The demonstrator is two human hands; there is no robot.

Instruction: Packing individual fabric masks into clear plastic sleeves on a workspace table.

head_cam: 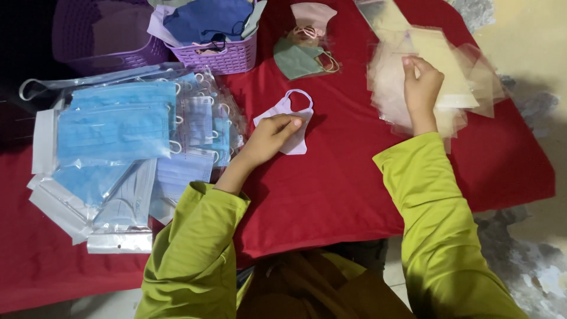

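My left hand (273,136) rests on a folded pale lilac face mask (290,112) with white ear loops, lying on the red cloth (342,177). Its fingers pinch the mask's edge. My right hand (421,88) reaches to the right onto a loose heap of clear plastic sleeves (460,77) and touches the top sleeve with its fingertips. Both arms wear yellow-green sleeves.
A pile of bagged blue masks (124,142) lies at the left. A purple basket (227,56) with mixed coloured masks stands at the back, a darker purple basket (100,35) beside it. A green mask (298,59) and a pink mask (312,18) lie behind the lilac one.
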